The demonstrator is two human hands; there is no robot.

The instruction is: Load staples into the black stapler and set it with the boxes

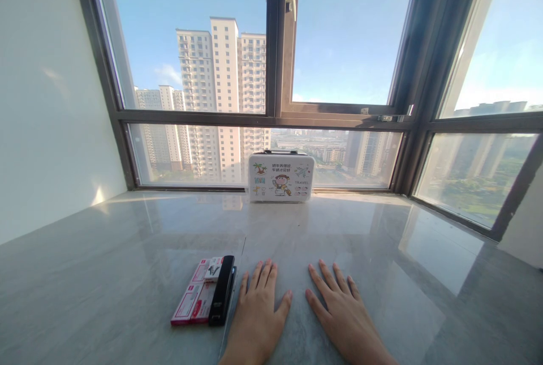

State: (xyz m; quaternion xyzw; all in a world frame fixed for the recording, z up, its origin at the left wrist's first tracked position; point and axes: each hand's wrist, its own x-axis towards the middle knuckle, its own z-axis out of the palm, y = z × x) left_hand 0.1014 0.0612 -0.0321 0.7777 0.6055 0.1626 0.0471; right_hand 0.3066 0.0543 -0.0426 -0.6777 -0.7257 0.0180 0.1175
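My left hand (257, 313) lies flat on the grey stone sill, palm down, fingers stretched out and holding nothing. My right hand (341, 312) rests flat beside it, fingers spread, also holding nothing. Just left of my left hand lies a black stapler (223, 290), not touched by it. A pink and white box (195, 299) lies against the stapler's left side, with a smaller white box (213, 268) on top near its far end. A white case (280, 177) with cartoon travel pictures stands upright at the back against the window.
The grey marble sill (106, 274) runs wide to both sides. A white wall (46, 104) closes the left. Dark-framed windows (275, 113) stand behind and to the right, with a latch handle (291, 4) up on the middle frame. Tall buildings show outside.
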